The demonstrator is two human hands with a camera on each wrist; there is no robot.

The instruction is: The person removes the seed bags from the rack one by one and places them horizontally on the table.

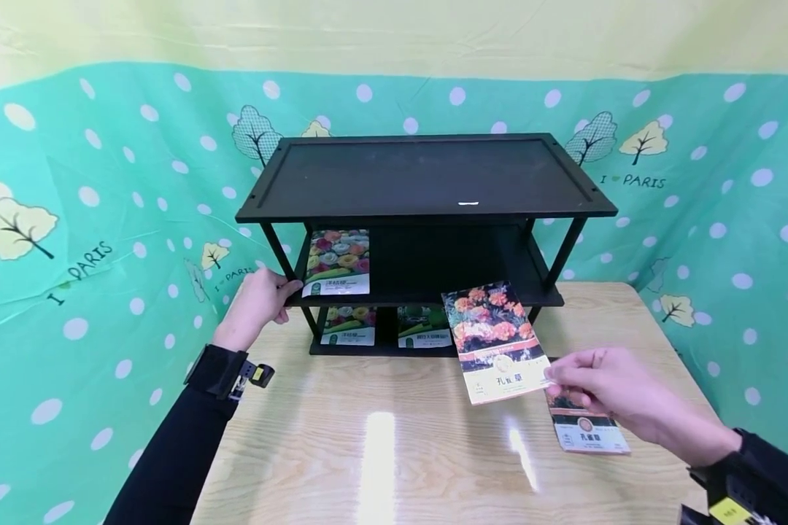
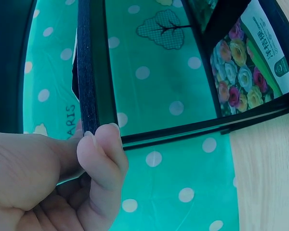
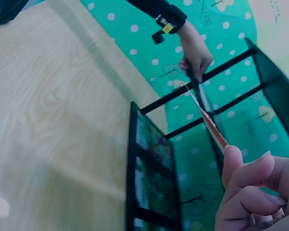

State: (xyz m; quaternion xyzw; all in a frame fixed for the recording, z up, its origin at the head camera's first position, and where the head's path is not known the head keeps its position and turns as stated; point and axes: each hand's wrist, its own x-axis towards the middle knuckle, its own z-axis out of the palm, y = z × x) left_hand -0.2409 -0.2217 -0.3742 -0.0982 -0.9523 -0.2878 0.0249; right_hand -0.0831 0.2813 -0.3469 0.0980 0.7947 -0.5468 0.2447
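I've got the left hand (image 1: 260, 297) gripping the black rack (image 1: 427, 179) at its middle tier's left end. Multicoloured packet (image 1: 338, 262) on that tier; smaller-looking floral packet (image 1: 348, 326), then green packet (image 1: 424, 328), one tier below. Orange-flower packet (image 1: 495, 343) tilted before the rack's right half, lower right corner pinched by my right hand (image 1: 607, 386). Duplicate packet (image 1: 591, 434) on the worktop (image 1: 315, 452), partly behind that hand.

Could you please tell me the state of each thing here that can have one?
Rack: upright
Held packet: tilted, raised
Left hand: gripping rack
Right hand: pinching held packet
Table packet: face up, partly hidden
Mid-shelf packet: front showing
Lower left packet: partly hidden
Lower green packet: partly hidden
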